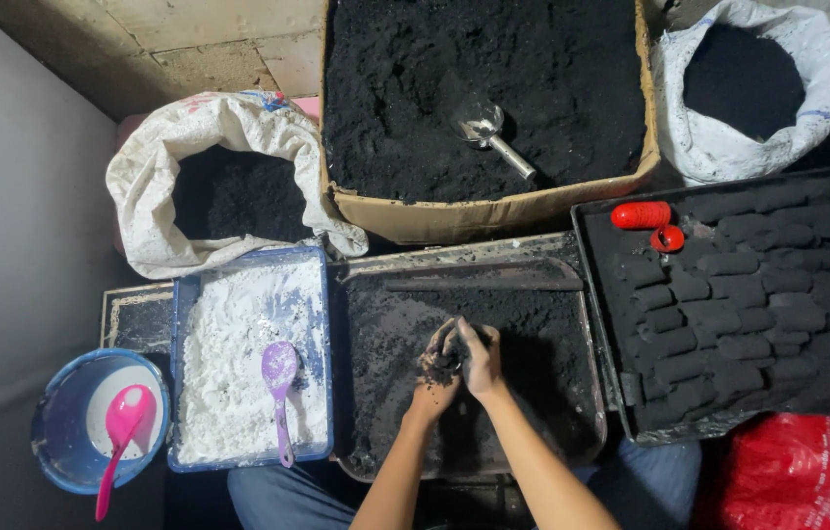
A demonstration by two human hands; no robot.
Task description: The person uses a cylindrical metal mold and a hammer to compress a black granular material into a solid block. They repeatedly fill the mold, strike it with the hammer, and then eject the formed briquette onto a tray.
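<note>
Pressing gritty black powder point(533, 324), left hand point(431, 378) and right hand point(479, 358) cupped.

Matt, crumbly black powder point(493, 324) in dull metal tray point(591, 393); glossy purple plastic spoon point(279, 378); shiny metal scoop point(485, 130); woven white sacks point(155, 167).

A big brown cardboard box point(493, 211) sits at the top, full of black powder. A white sack point(155, 172) stands to its left, another white sack point(807, 88) to its right.
</note>
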